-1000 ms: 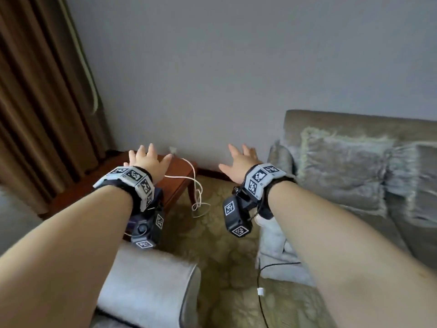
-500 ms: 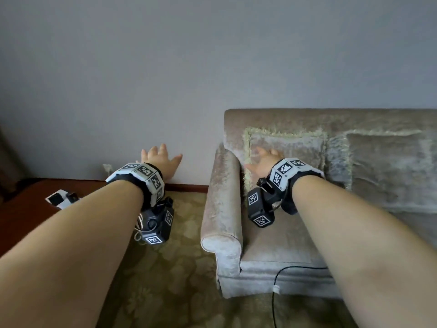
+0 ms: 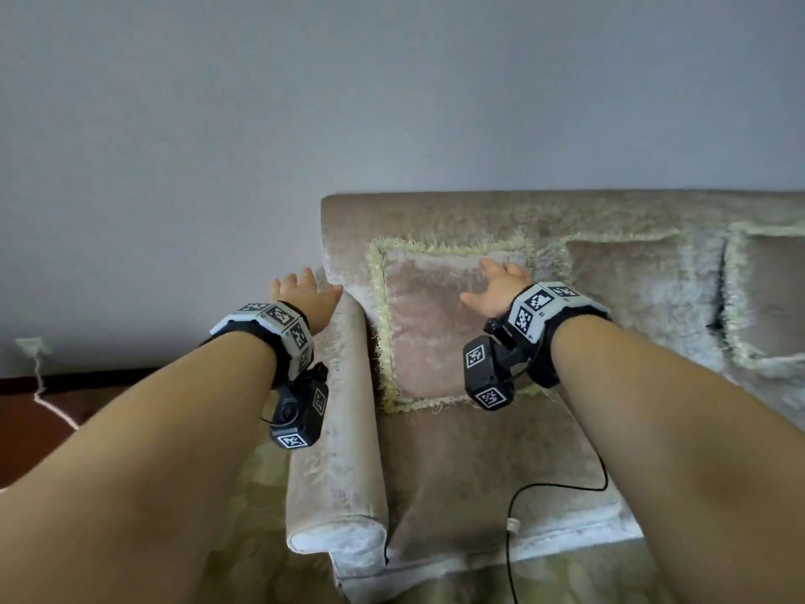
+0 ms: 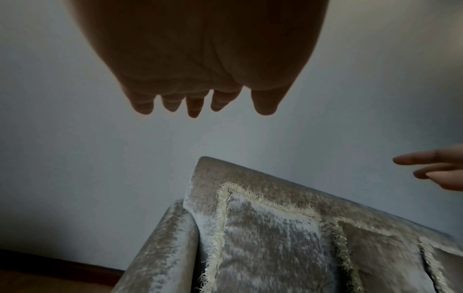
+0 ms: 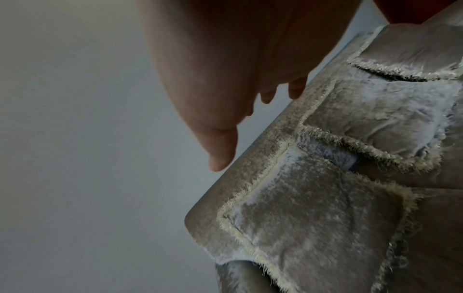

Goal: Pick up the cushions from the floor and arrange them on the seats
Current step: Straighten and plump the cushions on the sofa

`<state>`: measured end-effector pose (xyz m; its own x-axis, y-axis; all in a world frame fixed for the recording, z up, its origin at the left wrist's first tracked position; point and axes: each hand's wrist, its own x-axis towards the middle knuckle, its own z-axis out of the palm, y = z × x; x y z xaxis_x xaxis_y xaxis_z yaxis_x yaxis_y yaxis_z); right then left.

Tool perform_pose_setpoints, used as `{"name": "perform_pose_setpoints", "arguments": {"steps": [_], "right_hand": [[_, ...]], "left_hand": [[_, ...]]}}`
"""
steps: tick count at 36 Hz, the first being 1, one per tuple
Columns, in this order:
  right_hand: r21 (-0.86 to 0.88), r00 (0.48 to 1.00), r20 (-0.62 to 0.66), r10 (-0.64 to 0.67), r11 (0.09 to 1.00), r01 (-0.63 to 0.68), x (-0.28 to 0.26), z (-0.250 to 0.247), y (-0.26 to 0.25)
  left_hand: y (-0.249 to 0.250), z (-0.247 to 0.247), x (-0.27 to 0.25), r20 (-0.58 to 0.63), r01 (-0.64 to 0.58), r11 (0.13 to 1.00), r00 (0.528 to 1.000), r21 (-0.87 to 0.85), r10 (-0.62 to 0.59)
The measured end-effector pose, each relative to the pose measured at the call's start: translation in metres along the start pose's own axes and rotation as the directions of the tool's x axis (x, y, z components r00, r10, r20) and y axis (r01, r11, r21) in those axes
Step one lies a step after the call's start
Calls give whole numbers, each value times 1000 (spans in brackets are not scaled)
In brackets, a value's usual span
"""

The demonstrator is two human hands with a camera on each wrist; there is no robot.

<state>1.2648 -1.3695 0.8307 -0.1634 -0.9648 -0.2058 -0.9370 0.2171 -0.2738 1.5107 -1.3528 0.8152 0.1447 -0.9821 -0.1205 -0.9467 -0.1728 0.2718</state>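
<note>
A beige velvet sofa (image 3: 479, 464) stands against the wall. Three fringed beige cushions lean upright on its backrest: the left cushion (image 3: 435, 324) (image 4: 265, 247) (image 5: 308, 216), a middle cushion (image 3: 640, 281) (image 5: 375, 123), and a right cushion (image 3: 771, 298) cut off by the frame edge. My left hand (image 3: 305, 294) (image 4: 200, 103) hovers open above the sofa's left armrest (image 3: 339, 429), holding nothing. My right hand (image 3: 496, 285) (image 5: 250, 111) is open with spread fingers in front of the left cushion's upper right part; contact cannot be told. No cushion on the floor is in view.
A grey wall (image 3: 392, 102) rises behind the sofa. A patterned carpet (image 3: 261, 560) covers the floor left of the armrest. A black cable (image 3: 522, 507) trails over the seat's front edge. A white cord (image 3: 43, 394) hangs over a dark wooden table (image 3: 26, 429) at far left.
The view has swung right from the curtain and side table to the sofa. Both open hands moved with it and closer; the right hand now sits in front of the left cushion.
</note>
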Motion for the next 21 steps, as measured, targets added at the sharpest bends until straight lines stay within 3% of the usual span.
{"name": "perform_pose_setpoints", "arguments": {"steps": [10, 14, 21], "right_hand": [[-69, 995, 21, -98, 993, 99, 181, -17, 54], [-97, 983, 103, -149, 982, 159, 237, -17, 69], [-150, 966, 163, -201, 963, 226, 332, -1, 72]], "left_hand": [[81, 93, 128, 59, 260, 933, 966, -251, -253], [110, 127, 165, 167, 392, 873, 919, -292, -357], [115, 200, 226, 302, 538, 756, 841, -373, -450]]}}
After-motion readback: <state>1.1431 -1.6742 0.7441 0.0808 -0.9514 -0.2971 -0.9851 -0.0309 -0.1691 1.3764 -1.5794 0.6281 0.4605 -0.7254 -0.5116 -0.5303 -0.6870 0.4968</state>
